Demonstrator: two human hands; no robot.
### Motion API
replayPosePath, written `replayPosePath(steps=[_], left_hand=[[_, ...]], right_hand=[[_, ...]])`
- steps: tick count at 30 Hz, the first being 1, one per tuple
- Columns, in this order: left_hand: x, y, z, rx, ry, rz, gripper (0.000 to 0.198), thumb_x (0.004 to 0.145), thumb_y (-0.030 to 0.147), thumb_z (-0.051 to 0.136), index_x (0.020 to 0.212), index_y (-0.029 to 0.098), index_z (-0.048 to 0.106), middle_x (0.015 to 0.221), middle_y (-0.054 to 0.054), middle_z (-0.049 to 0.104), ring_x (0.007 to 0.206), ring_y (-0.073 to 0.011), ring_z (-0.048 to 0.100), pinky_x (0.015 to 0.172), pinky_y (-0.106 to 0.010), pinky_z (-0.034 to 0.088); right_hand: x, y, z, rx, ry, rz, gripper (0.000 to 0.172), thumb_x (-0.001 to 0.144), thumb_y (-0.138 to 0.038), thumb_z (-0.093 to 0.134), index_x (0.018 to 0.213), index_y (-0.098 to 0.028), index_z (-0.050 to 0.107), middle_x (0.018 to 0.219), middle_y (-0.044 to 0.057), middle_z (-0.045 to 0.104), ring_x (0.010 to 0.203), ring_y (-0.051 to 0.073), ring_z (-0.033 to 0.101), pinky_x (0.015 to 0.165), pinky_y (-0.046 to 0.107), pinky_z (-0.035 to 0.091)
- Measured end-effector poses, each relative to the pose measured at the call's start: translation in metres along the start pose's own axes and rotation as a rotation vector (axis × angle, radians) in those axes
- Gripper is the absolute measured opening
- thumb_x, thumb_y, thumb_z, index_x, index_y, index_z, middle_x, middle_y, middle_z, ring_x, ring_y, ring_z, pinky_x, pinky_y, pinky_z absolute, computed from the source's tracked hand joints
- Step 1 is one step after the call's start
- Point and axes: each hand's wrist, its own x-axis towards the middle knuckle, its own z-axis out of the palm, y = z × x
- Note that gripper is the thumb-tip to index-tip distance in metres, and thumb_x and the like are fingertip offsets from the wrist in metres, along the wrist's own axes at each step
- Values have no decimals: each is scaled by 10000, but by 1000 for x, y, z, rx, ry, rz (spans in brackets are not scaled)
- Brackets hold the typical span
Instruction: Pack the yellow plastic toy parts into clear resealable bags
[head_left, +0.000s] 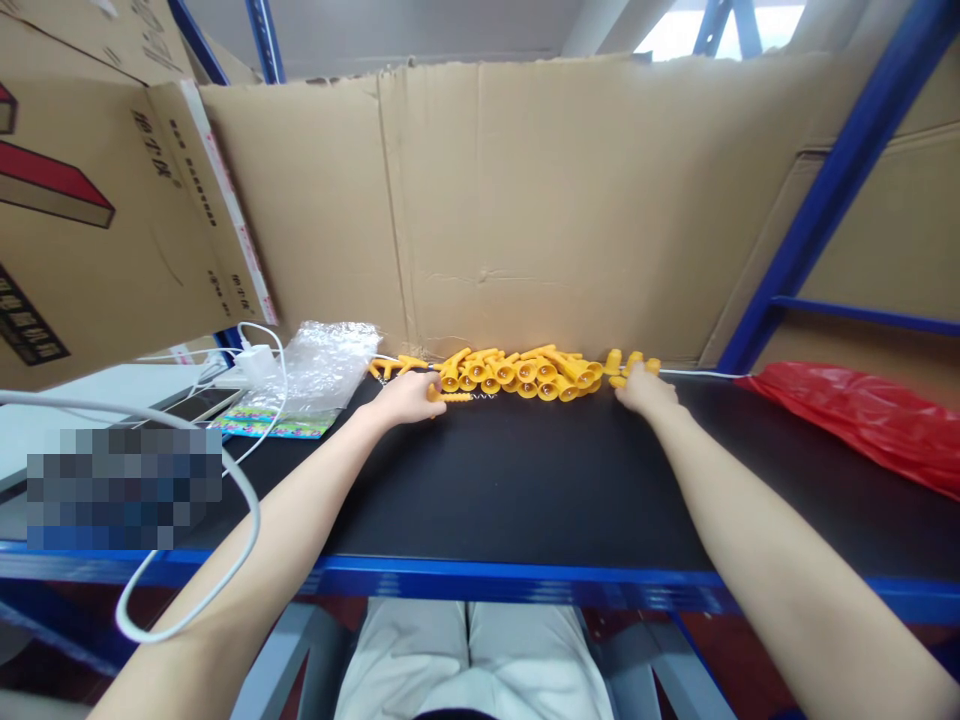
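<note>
A heap of several small yellow plastic parts point(525, 372) lies along the far edge of a black tabletop point(525, 480), against a cardboard wall. My left hand point(409, 397) reaches to the heap's left end, its fingers closed on a ridged yellow piece point(452, 397) lying on the table. My right hand point(645, 390) rests at the heap's right end, fingers curled round a yellow part point(619, 381); what they grip is partly hidden.
A clear plastic bag point(326, 365) and a colourful card point(270, 424) lie at the left, with a white charger and cable point(251, 365). A red plastic bag point(862, 415) lies at the right. Cardboard boxes point(90, 220) and blue shelf posts point(825, 200) flank the table.
</note>
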Motion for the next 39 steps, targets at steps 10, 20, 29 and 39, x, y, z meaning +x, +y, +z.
replayPosePath(steps=[10,20,29,39], left_hand=[[-1,3,-2,14,89,-12,330,700,368,512,983,209,570,809,-32,650,776,-205,604,638,-265,407],[-3,7,-5,6,135,-53,342,721,376,506,1019,217,563,817,-29,649,765,-199,607,608,-252,400],[-3,8,-5,26,203,-22,314,726,364,506,996,218,569,740,-16,625,705,-180,590,609,-248,386],[-3,8,-7,14,213,-13,323,729,359,511,1016,220,565,744,-16,620,687,-171,579,602,-249,379]], right_hand=[[2,4,-14,-53,-73,-14,538,760,-404,551,1206,-104,538,1133,226,580,1038,338,569,811,448,462],[-15,-22,-54,78,251,-83,434,764,-360,564,1124,-121,527,1050,185,619,950,316,598,756,402,471],[-48,-78,-52,418,147,-917,307,749,-282,616,1033,-181,557,960,72,619,810,195,589,788,355,469],[-67,-96,-42,558,6,-920,320,750,-263,639,1052,-207,549,925,38,636,788,169,605,745,330,490]])
